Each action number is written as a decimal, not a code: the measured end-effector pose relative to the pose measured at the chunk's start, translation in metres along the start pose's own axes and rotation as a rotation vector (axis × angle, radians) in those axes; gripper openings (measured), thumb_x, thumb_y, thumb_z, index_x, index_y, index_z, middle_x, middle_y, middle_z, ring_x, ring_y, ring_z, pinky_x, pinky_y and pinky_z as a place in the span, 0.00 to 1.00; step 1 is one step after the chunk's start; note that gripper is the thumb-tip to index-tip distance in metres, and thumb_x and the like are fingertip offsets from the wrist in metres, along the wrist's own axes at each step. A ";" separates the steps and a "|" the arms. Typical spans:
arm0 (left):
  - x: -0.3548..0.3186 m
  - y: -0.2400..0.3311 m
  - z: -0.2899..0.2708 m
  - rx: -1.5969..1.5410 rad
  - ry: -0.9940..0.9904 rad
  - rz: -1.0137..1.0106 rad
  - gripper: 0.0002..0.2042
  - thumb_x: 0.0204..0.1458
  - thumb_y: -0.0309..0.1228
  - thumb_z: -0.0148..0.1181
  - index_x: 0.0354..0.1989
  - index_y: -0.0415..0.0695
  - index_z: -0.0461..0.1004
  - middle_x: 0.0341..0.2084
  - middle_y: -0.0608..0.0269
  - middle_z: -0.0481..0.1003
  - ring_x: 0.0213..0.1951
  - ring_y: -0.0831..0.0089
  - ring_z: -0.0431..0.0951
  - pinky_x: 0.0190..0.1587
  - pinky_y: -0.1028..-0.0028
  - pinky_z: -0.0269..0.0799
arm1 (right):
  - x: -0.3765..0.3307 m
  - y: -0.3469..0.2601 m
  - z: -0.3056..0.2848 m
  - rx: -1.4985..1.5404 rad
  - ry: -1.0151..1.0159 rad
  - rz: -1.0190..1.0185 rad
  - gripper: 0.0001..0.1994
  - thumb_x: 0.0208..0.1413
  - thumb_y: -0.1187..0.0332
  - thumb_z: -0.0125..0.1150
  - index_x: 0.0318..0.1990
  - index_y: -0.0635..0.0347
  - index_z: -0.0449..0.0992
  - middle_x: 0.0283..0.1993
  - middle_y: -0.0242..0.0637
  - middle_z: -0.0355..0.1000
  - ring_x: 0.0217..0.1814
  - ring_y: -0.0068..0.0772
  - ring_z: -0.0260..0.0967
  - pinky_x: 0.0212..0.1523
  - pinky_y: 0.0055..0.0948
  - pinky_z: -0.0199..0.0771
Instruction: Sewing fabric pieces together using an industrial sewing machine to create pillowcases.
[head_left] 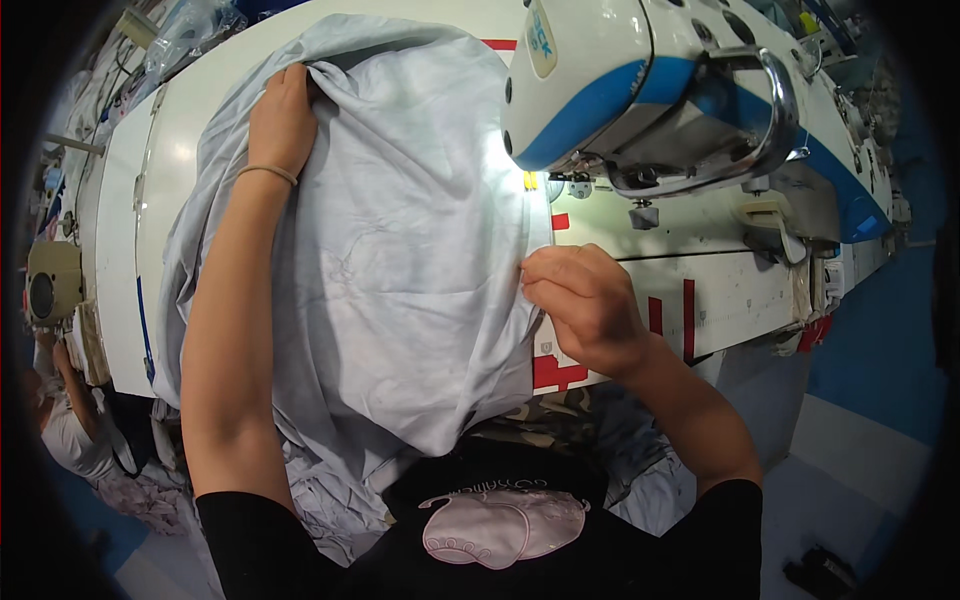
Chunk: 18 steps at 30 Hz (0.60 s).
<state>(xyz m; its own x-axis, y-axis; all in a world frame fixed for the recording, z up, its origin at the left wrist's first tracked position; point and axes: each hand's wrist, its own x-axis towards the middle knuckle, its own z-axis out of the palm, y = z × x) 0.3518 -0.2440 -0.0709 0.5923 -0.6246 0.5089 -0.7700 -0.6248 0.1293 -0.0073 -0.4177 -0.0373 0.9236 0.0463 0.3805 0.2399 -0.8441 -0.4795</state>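
A large pale grey-white piece of fabric (pixel 390 220) spreads over the sewing table and hangs off its near edge toward my lap. At the far left, my left hand (pixel 283 120) grips a fold of the cloth, its fingertips partly hidden in it. Nearer to me, my right hand (pixel 585 300) pinches the fabric's right edge between thumb and fingers. That edge runs up to the lit needle area of a white and blue sewing machine (pixel 590 90), just beyond my right hand.
Red tape strips (pixel 560 372) mark the white table (pixel 690 270) right of the cloth. A chrome handle-like bar (pixel 780 110) juts from the machine. Clear plastic bags (pixel 190 40) lie at the far left. Another person (pixel 85 420) sits at the left, below a beige device (pixel 52 283).
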 end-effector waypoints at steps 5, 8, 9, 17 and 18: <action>0.003 -0.018 0.002 -0.032 -0.009 0.037 0.07 0.58 0.27 0.54 0.41 0.39 0.68 0.40 0.45 0.76 0.42 0.43 0.76 0.42 0.52 0.73 | 0.008 0.002 0.004 -0.075 0.050 -0.029 0.11 0.41 0.85 0.60 0.34 0.64 0.79 0.42 0.40 0.76 0.44 0.43 0.75 0.41 0.35 0.73; -0.018 -0.011 -0.049 -0.139 -0.184 -0.026 0.16 0.56 0.35 0.61 0.46 0.38 0.70 0.40 0.47 0.75 0.43 0.48 0.77 0.46 0.57 0.72 | -0.024 -0.026 0.014 0.019 0.238 0.193 0.16 0.47 0.85 0.64 0.45 0.64 0.76 0.50 0.44 0.72 0.49 0.45 0.73 0.46 0.35 0.76; -0.033 -0.003 -0.072 -0.237 -0.269 -0.090 0.20 0.54 0.39 0.64 0.48 0.38 0.71 0.41 0.47 0.75 0.44 0.50 0.77 0.47 0.58 0.72 | -0.045 -0.044 0.016 0.009 0.270 0.165 0.17 0.49 0.84 0.63 0.48 0.63 0.75 0.51 0.45 0.71 0.49 0.44 0.73 0.45 0.34 0.77; -0.213 0.016 -0.214 -0.098 -0.580 -0.048 0.18 0.49 0.32 0.68 0.43 0.34 0.71 0.41 0.45 0.73 0.42 0.51 0.78 0.42 0.59 0.72 | -0.113 -0.154 0.104 1.346 0.011 1.126 0.29 0.56 0.77 0.63 0.66 0.62 0.63 0.59 0.40 0.69 0.59 0.39 0.69 0.59 0.37 0.71; -0.214 0.008 -0.214 -0.149 -0.570 0.004 0.15 0.51 0.29 0.65 0.43 0.34 0.70 0.36 0.45 0.75 0.39 0.52 0.80 0.39 0.57 0.73 | -0.099 -0.156 0.113 1.512 -0.001 1.225 0.33 0.55 0.76 0.65 0.68 0.62 0.60 0.61 0.40 0.69 0.62 0.39 0.68 0.65 0.38 0.67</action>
<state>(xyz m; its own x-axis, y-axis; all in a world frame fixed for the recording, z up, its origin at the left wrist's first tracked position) 0.1686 -0.0153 0.0033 0.5916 -0.8060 -0.0225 -0.7731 -0.5749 0.2678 -0.1022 -0.2306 -0.0897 0.7636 -0.1153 -0.6353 -0.4138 0.6679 -0.6186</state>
